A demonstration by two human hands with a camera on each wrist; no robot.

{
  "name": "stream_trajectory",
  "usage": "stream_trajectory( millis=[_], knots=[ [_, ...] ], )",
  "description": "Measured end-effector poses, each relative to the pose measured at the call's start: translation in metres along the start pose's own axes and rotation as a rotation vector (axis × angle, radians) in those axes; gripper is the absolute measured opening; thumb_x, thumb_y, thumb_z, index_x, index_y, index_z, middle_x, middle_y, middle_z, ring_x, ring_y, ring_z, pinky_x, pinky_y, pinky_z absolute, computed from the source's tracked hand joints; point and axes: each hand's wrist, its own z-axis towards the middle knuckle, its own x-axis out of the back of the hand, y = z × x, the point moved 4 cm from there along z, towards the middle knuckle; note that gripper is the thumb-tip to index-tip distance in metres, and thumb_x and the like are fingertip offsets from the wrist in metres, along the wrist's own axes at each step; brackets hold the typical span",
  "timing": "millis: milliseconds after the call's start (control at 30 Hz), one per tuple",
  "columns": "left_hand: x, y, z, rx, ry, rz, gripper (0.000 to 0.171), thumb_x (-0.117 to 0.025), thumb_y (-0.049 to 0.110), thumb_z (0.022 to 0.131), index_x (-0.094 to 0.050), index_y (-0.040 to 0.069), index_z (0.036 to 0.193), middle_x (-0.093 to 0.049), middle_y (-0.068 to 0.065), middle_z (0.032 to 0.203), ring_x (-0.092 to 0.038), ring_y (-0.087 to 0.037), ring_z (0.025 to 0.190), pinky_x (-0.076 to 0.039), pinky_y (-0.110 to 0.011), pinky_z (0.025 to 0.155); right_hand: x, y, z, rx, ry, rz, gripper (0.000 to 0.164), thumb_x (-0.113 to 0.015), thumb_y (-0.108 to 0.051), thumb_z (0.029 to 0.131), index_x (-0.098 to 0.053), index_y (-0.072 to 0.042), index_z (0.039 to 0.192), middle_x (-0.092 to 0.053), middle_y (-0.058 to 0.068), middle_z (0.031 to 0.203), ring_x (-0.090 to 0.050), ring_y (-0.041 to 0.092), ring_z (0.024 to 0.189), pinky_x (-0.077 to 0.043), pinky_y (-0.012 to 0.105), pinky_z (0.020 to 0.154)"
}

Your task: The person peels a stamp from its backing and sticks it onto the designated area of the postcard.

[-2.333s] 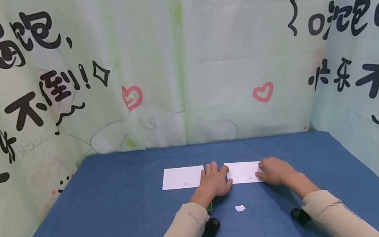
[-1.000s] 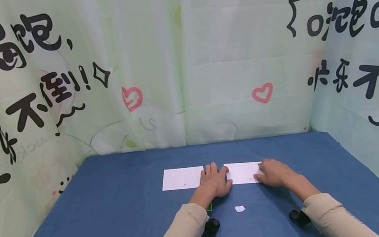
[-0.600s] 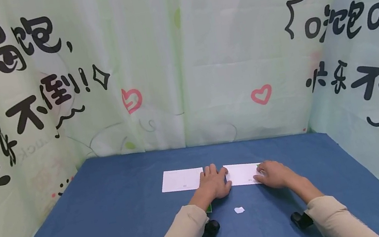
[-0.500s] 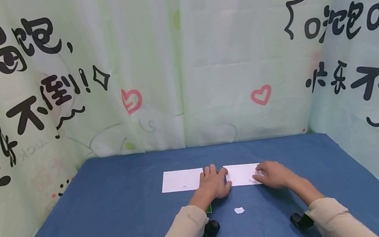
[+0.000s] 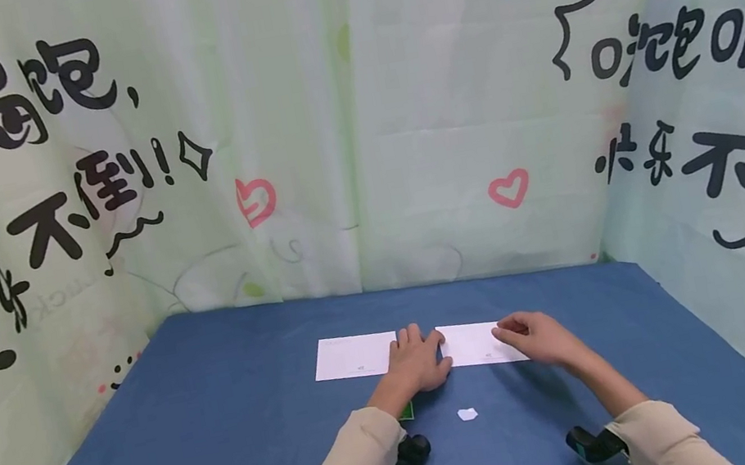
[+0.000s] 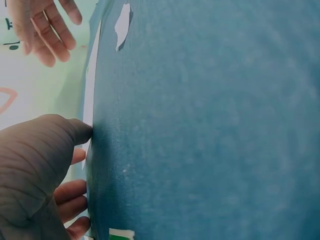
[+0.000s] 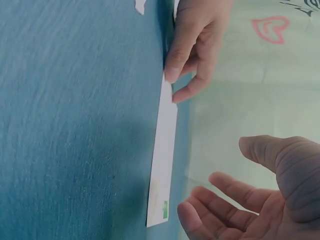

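Note:
Two white rectangular papers lie side by side on the blue table, a left one (image 5: 353, 356) and a right one (image 5: 470, 342), each with tiny print near its lower edge. My left hand (image 5: 416, 362) rests between them, fingers spread, with thumb and index finger on the left end of the right paper. Above that paper's other end hovers my right hand (image 5: 536, 336), its fingers loosely bent and nothing in them. In the right wrist view a small green stamp-like patch (image 7: 165, 210) shows at the corner of the right paper, under the right hand.
A torn white scrap (image 5: 468, 414) lies nearer to me on the blue cloth (image 5: 232, 457). Partly hidden by the left forearm is a green piece with a white edge (image 5: 407, 411). A printed curtain (image 5: 415, 133) encloses the table's back and sides.
My right hand has lifted off the right end of the right paper, and its fingers have loosened. My left hand keeps its place. The head view has shifted slightly.

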Motion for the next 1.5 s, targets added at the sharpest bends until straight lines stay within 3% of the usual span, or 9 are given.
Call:
stream_trajectory(
  millis=[200,333,533,733,967,1500],
  knots=[
    [0.011,0.001,-0.009,-0.018,0.022,0.008,0.040,-0.063,0.040,0.100,-0.062,0.020,0.134,-0.046,-0.006,0.107,-0.040,-0.022,0.102,-0.036,-0.036,0.087,0.002,-0.004,-0.003,-0.032,0.002,0.046,0.049,-0.061,-0.034,0.103,-0.063,0.008,0.128,-0.067,0.024,0.121,-0.064,0.034,0.106,-0.055,0.047,0.087],
    [0.011,0.001,-0.010,-0.019,0.028,0.010,0.041,-0.063,0.040,0.100,-0.062,0.017,0.134,-0.047,-0.007,0.109,-0.041,-0.021,0.102,-0.037,-0.036,0.088,0.002,-0.007,-0.008,-0.051,-0.009,0.127,0.051,-0.060,-0.037,0.103,-0.061,0.006,0.131,-0.065,0.023,0.125,-0.064,0.033,0.108,-0.057,0.044,0.087],
    [0.008,0.002,-0.008,-0.034,0.018,-0.001,0.042,-0.059,0.040,0.103,-0.061,0.016,0.137,-0.050,-0.009,0.113,-0.042,-0.022,0.102,-0.038,-0.037,0.091,0.009,-0.016,-0.015,-0.044,0.010,0.229,0.054,-0.059,-0.038,0.104,-0.058,0.005,0.136,-0.062,0.026,0.130,-0.062,0.039,0.114,-0.055,0.049,0.093],
    [0.009,-0.001,-0.009,-0.039,0.019,-0.064,0.042,-0.057,0.039,0.104,-0.060,0.015,0.138,-0.052,-0.013,0.122,-0.046,-0.025,0.110,-0.040,-0.041,0.100,0.014,-0.023,-0.015,-0.030,0.031,0.261,0.058,-0.058,-0.042,0.104,-0.055,0.005,0.139,-0.061,0.026,0.132,-0.061,0.039,0.117,-0.054,0.049,0.095],
    [0.018,-0.010,-0.018,-0.066,0.076,-0.168,0.038,-0.057,0.036,0.104,-0.062,0.014,0.135,-0.053,-0.014,0.127,-0.048,-0.028,0.119,-0.040,-0.043,0.104,0.011,-0.029,-0.015,-0.010,0.032,0.276,0.057,-0.059,-0.041,0.104,-0.056,0.003,0.139,-0.062,0.024,0.133,-0.061,0.039,0.118,-0.054,0.049,0.096],
    [0.052,-0.026,-0.047,-0.142,0.178,-0.333,0.040,-0.058,0.030,0.104,-0.060,0.008,0.137,-0.053,-0.017,0.123,-0.049,-0.030,0.113,-0.042,-0.048,0.095,0.002,-0.055,-0.020,0.051,0.033,0.326,0.053,-0.062,-0.037,0.103,-0.057,0.002,0.138,-0.063,0.021,0.132,-0.062,0.037,0.119,-0.055,0.048,0.096]
  ],
)
